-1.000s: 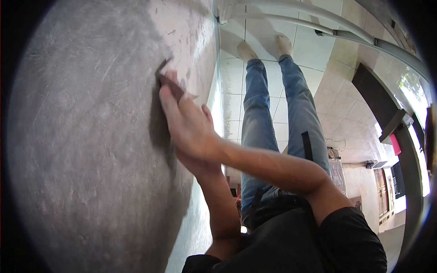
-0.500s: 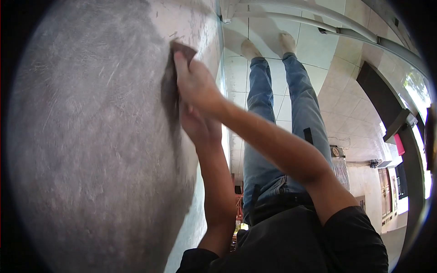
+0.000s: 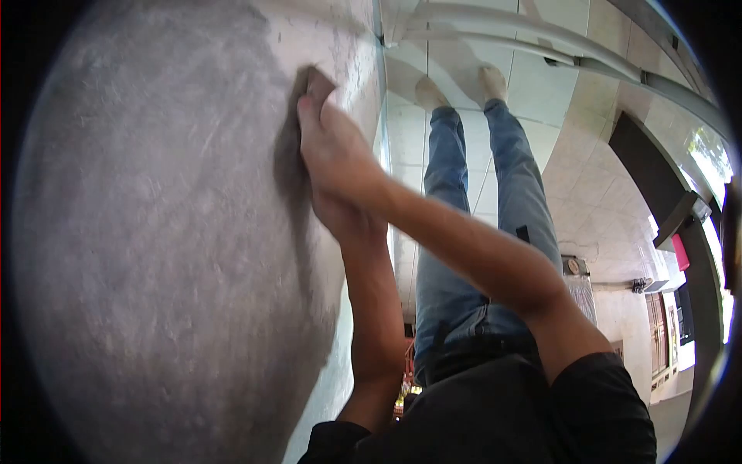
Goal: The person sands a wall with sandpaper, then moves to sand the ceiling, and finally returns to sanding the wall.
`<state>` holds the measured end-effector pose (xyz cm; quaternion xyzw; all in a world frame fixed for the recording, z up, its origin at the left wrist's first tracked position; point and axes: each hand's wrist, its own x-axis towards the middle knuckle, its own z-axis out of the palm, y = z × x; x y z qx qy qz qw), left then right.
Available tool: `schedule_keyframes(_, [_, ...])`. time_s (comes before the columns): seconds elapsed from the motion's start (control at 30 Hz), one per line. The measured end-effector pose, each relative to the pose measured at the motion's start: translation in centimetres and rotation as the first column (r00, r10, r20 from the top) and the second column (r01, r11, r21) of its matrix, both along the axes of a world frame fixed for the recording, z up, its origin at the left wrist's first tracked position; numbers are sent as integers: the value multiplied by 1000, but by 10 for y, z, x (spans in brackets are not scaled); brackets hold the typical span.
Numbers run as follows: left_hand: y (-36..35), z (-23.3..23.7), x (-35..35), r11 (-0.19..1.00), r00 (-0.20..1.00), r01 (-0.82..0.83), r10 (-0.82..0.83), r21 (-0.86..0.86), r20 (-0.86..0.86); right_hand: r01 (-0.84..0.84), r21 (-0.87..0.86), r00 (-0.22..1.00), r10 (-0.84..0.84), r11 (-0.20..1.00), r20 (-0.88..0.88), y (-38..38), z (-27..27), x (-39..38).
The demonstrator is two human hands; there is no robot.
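My right hand (image 3: 334, 151) is closed on a flat brownish piece of sandpaper (image 3: 319, 83), whose corner sticks out beyond the thumb. It holds the piece against the wall, at the border between a rough grey patch (image 3: 170, 201) and a paler painted area (image 3: 313, 35). Just below and partly behind it is my left hand (image 3: 345, 216), touching the right hand near the wrist. The left fingers are hidden, so their grip does not show. Motion blurs the right hand slightly.
The wall meets a pale tiled floor (image 3: 533, 100), where my bare feet (image 3: 492, 83) stand. Curved light metal tubes (image 3: 533, 27) cross above the feet. At the right are a dark bar-like frame (image 3: 649, 158) and a small pink object (image 3: 680, 252).
Both hands and the sandpaper sit slightly lower and further right in the picture. The left hand is more covered by the right. The whole view has shifted a little.
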<state>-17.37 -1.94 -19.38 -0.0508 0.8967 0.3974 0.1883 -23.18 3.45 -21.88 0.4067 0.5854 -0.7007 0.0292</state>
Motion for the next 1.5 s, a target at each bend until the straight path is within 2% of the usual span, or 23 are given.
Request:
schedule_keyframes(0.03, [12, 9, -2, 945, 970, 135, -188, -296, -157, -81, -35, 996, 82, 996, 27, 13, 23, 3])
schedule_keyframes(0.07, [12, 20, 2, 911, 943, 125, -233, -394, -240, -148, -172, 983, 164, 974, 86, 23, 48, 8])
schedule_keyframes(0.13, [10, 35, 9, 950, 955, 84, -162, -301, -247, -167, -255, 974, 199, 952, 106, 25, 80, 17])
schedule_keyframes(0.27, [-8, 14, 2, 1000, 997, 6, -7, -4, -75, -141, -255, 978, 175, 956, 116, 15, 37, 10])
schedule_keyframes(0.3, [-7, 1, -6, 999, 997, 48, -49, -11, -55, -40, -189, 992, 61, 981, 109, 16, 19, 4])
schedule_keyframes(0.37, [2, -7, -14, 957, 966, 233, -248, -175, -68, 29, -281, 990, 12, 959, 143, 26, 7, -9])
schedule_keyframes(0.5, [6, 8, 5, 988, 973, 48, -79, -146, -217, -229, -249, 965, 253, 941, 69, 27, 62, 15])
schedule_keyframes(0.57, [2, 29, 16, 990, 979, 25, -52, -139, -197, -160, -59, 983, 154, 985, -95, 7, 74, 29])
schedule_keyframes(0.6, [-3, 32, 17, 993, 986, 16, -35, -116, -165, -104, -47, 988, 98, 993, -119, 1, 69, 29])
schedule_keyframes(0.67, [-9, 19, 11, 999, 995, -27, 24, -35, -95, -151, -283, 987, 162, 947, 16, 19, 58, 17])
schedule_keyframes(0.7, [-11, 8, 8, 998, 997, -56, 57, 23, -42, -187, -323, 971, 224, 928, 81, 25, 42, 11])
schedule_keyframes(0.77, [-13, -21, -1, 992, 996, -87, 84, 87, 36, 41, -300, 996, -17, 953, 82, 24, 21, 5])
schedule_keyframes(0.8, [-10, -24, 0, 995, 997, -74, 73, 70, 13, -12, 25, 990, 16, 1000, -140, 4, 8, 16])
schedule_keyframes(0.87, [-5, -8, 7, 999, 994, -46, 45, -10, -103, -129, 89, 968, 145, 988, -206, 3, 17, 23])
schedule_keyframes(0.9, [-2, 2, 14, 998, 989, -45, 38, -44, -141, -211, -212, 977, 202, 954, -66, 20, 51, 22])
schedule_keyframes(0.97, [-3, 24, 22, 997, 988, -56, 48, -49, -144, -240, -326, 968, 249, 914, -15, 32, 70, 21])
schedule_keyframes(1.03, [-11, 23, 22, 996, 993, -93, 92, -3, -77, -226, -196, 974, 215, 954, -76, 19, 60, 28])
schedule_keyframes(1.07, [-13, 14, 19, 992, 992, -123, 124, 34, -27, -171, -1, 970, 168, 985, -173, -4, 32, 36])
schedule_keyframes(1.13, [-15, -9, 14, 983, 986, -163, 159, 82, 50, -102, 122, 968, 127, 987, -218, -8, 16, 32])
schedule_keyframes(1.27, [-2, 4, 22, 992, 986, -86, 72, -92, -154, -247, -89, 965, 236, 965, -116, 25, 54, 24])
schedule_keyframes(1.33, [3, 22, 26, 989, 981, -94, 73, -112, -182, -296, -170, 954, 285, 940, -89, 31, 67, 26])
schedule_keyframes(1.43, [-8, 21, 22, 988, 986, -151, 150, -11, -73, -231, -359, 967, 254, 904, 15, 28, 56, 19])
schedule_keyframes(1.5, [-9, -3, 11, 966, 969, -246, 242, 84, 56, -148, -563, 958, 259, 813, 122, 35, 18, 5])
